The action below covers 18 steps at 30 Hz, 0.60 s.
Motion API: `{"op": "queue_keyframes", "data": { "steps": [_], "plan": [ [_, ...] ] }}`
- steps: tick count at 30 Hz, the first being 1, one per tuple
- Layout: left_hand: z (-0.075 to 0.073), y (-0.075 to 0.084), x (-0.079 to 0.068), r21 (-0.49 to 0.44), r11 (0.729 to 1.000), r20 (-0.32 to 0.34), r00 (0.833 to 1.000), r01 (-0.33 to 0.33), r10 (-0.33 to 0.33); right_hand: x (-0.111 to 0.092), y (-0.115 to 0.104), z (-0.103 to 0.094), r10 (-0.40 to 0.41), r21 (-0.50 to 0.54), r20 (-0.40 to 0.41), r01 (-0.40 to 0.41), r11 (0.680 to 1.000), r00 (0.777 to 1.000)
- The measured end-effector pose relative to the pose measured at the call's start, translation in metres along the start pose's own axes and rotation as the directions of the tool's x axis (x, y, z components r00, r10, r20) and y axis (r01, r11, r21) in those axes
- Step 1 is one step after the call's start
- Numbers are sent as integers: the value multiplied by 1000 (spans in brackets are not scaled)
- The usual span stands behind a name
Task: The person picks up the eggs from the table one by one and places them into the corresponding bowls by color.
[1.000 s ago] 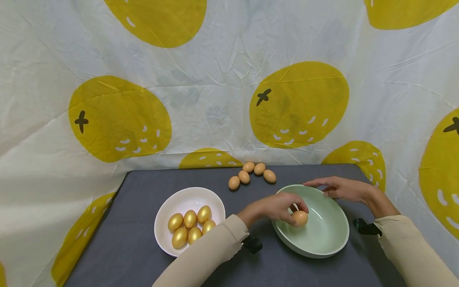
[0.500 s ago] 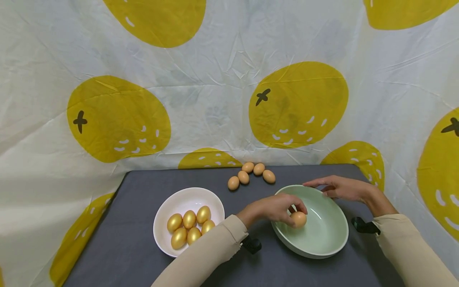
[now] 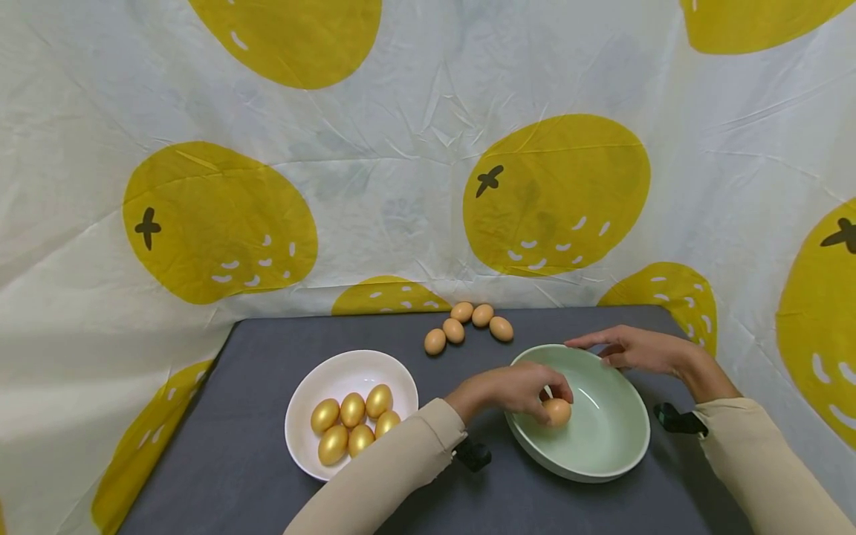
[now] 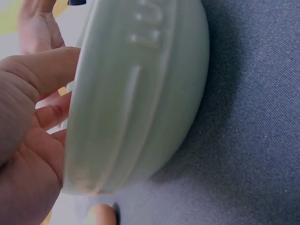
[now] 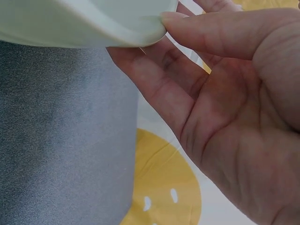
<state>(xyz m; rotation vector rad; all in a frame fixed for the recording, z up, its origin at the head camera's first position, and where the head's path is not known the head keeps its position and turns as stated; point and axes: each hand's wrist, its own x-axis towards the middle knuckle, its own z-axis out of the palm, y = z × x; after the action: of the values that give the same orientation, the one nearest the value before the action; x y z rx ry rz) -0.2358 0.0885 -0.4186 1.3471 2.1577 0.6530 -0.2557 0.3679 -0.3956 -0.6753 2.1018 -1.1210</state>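
Note:
My left hand (image 3: 524, 388) reaches over the near-left rim of a pale green bowl (image 3: 608, 438) and holds a brown egg (image 3: 558, 412) low inside it. From the left wrist view, the wall of the bowl (image 4: 140, 93) hides the egg and the fingertips of the left hand (image 4: 33, 122). At the bowl's far-right rim, my right hand (image 3: 645, 351) grips the edge. In the right wrist view the thumb of the right hand (image 5: 234, 84) lies over the rim, with fingers against the outside.
Left of the green bowl, a white bowl (image 3: 307, 371) holds several gold eggs (image 3: 352, 409), partly behind the left sleeve (image 3: 394, 461). Several brown eggs (image 3: 453, 331) lie at the back of the dark grey table (image 3: 254, 416). A patterned cloth (image 3: 388, 208) hangs behind it.
The left hand and its egg have sunk very slightly inside the green bowl. The right hand keeps its place on the rim, and the other eggs have not moved.

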Motion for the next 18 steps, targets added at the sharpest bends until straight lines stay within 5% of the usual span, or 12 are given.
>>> {"op": "queue_keyframes", "data": {
  "steps": [11,18],
  "plan": [
    [8,9,13,206,979,129,991,13,-40,2,-1,2,9,-1,-4,-9,1000,1000],
    [12,19,17,283,959,146,987,29,-73,0,0,1,12,2,0,-12,1000,1000]
  ]
}}
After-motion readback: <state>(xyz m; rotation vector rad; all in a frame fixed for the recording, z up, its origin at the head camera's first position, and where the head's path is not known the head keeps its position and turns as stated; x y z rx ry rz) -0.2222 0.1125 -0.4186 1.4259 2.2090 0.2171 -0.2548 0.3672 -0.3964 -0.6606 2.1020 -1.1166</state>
